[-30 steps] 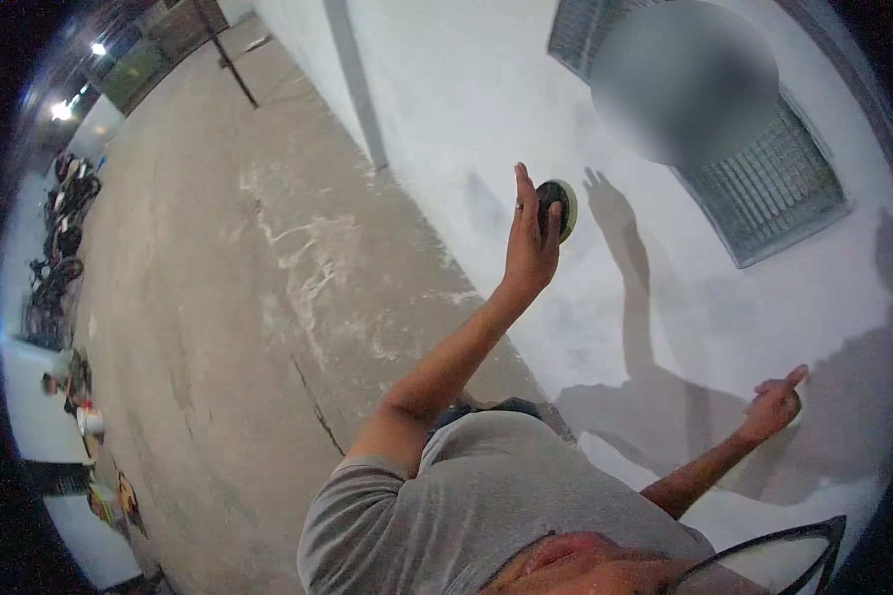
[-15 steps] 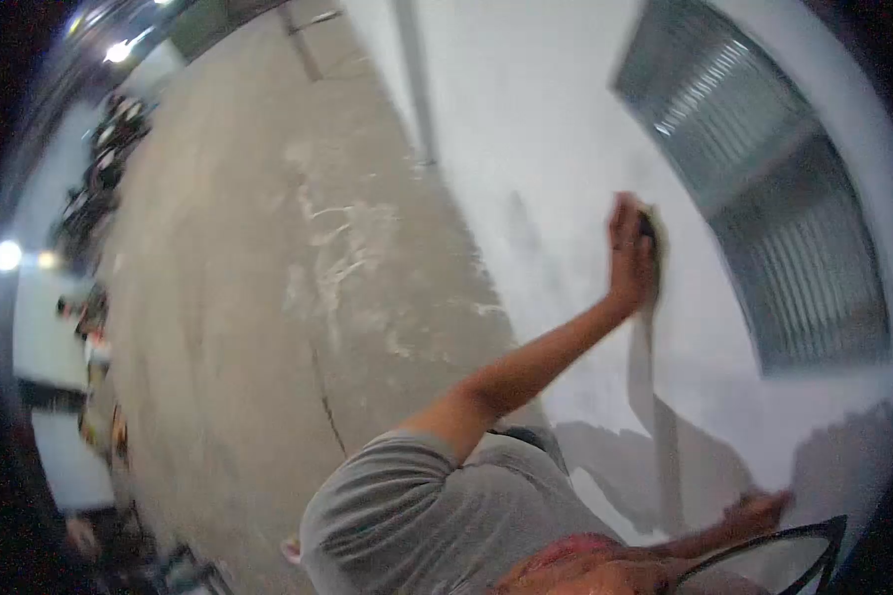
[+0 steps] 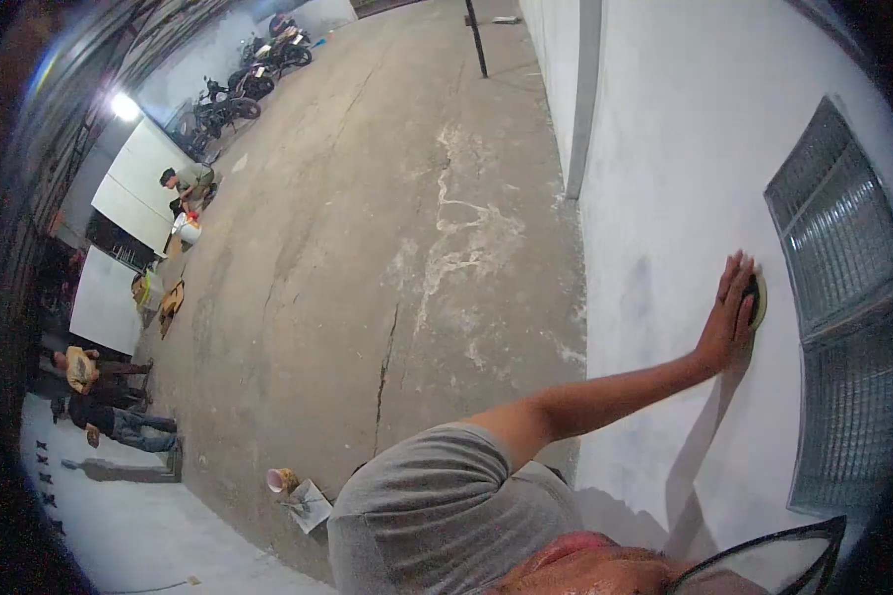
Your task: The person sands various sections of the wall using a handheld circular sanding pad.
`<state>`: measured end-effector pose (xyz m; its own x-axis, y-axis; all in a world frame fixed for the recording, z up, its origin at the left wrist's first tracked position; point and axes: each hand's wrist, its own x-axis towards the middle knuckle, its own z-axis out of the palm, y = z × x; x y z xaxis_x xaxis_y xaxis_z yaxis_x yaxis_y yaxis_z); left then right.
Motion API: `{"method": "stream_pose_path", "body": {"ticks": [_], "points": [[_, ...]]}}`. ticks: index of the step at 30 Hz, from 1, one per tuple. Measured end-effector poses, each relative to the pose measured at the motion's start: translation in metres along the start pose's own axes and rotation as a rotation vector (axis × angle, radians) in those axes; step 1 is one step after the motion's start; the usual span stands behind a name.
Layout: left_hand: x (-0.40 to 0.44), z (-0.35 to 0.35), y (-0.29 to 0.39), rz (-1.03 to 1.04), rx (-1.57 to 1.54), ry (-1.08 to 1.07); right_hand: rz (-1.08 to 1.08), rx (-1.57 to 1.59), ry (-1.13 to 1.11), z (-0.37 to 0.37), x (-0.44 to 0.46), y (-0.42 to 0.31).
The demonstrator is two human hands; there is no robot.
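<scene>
My left hand presses a round pad with a dark back and a pale yellowish rim flat against the white wall. Its fingers lie stretched over the pad, and the arm in a grey sleeve reaches across to it. Just beyond the fingertips is a ribbed glass window set in the wall. My right hand is out of sight, below the glasses at the bottom edge.
On the concrete floor lie a cup-like container and a white sheet. Across the room a person crouches beside a white bucket; two other people stand lower down. Motorcycles line the far side. A dark post stands ahead.
The view has swung, bringing the people and motorcycles more fully into frame. My left hand and the pad remain against the wall beside the window. My right hand has gone out of view.
</scene>
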<state>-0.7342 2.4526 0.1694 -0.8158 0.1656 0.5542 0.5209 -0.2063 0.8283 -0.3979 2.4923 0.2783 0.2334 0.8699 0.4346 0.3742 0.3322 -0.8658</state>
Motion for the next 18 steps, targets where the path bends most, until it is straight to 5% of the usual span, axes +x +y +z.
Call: {"method": "stream_pose_path", "body": {"ticks": [7, 14, 18], "points": [[0.037, -0.004, 0.003, -0.031, -0.094, 0.130, 0.020, 0.267, -0.225, 0.094, -0.026, -0.044], [-0.023, -0.015, 0.009, -0.088, -0.079, -0.140, 0.021, 0.560, -0.611, 0.204, -0.086, -0.062], [0.026, -0.013, -0.002, -0.102, -0.101, 0.057, 0.016, 0.718, -0.789, 0.261, -0.118, -0.046]]}}
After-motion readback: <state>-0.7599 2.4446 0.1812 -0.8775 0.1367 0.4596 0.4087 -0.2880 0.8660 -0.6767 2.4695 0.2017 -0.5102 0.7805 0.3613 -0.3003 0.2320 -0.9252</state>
